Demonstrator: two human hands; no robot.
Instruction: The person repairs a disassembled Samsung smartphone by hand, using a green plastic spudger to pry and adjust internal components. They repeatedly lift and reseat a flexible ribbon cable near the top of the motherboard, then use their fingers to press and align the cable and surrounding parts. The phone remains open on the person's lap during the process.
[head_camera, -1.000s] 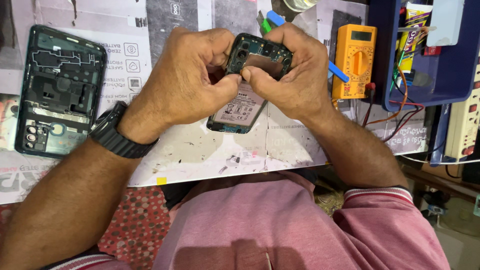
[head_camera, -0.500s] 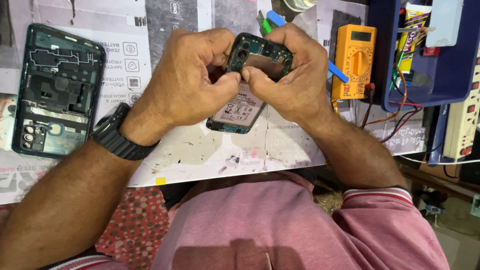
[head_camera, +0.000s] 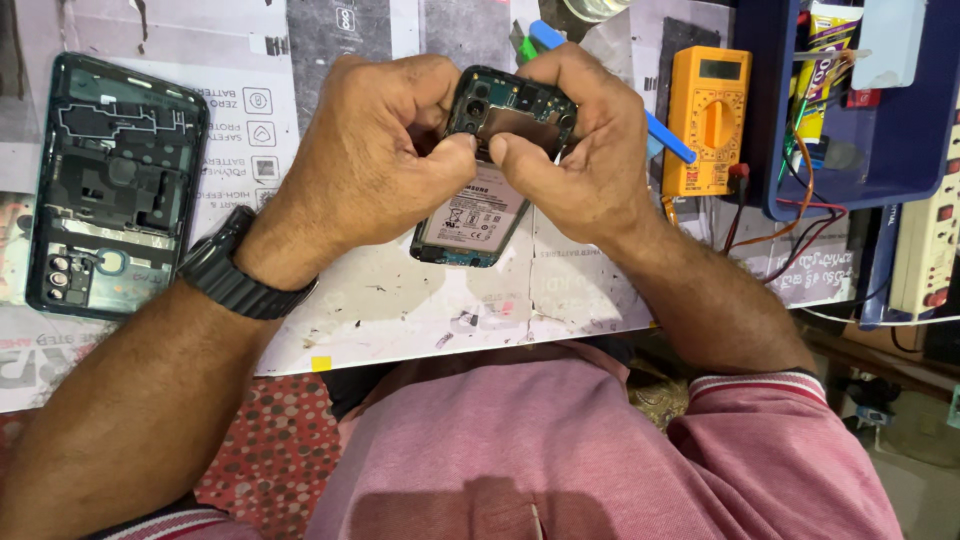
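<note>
A person seated at a cluttered tabletop (head_camera: 400, 310) works on an opened smartphone (head_camera: 490, 170) with its back cover off, held just above the surface near the middle of the view. The left hand (head_camera: 375, 160) wraps the phone's upper left side and the right hand (head_camera: 585, 150) its upper right, both sets of fingers closed on the phone; the two thumbs meet, tips almost touching, on the exposed board just below the camera end. A blue plastic pry tool (head_camera: 665, 135) sticks out past the right hand — whether that hand grips it cannot be told.

The step in hand looks like pressing or prising a small part at the top of the board. The next move probably calls for fine, light thumb pressure while the other fingers keep the body from twisting.

The phone's long axis runs roughly away from the person, tilted slightly — camera end farther and to the right, battery (head_camera: 470, 215) end nearer and to the left.

To the left lies a separate dark green phone frame (head_camera: 110, 190). To the right sit an orange multimeter (head_camera: 705, 120) and a blue tray (head_camera: 850, 150) of supplies. A black watch (head_camera: 235, 270) is on the left wrist.
</note>
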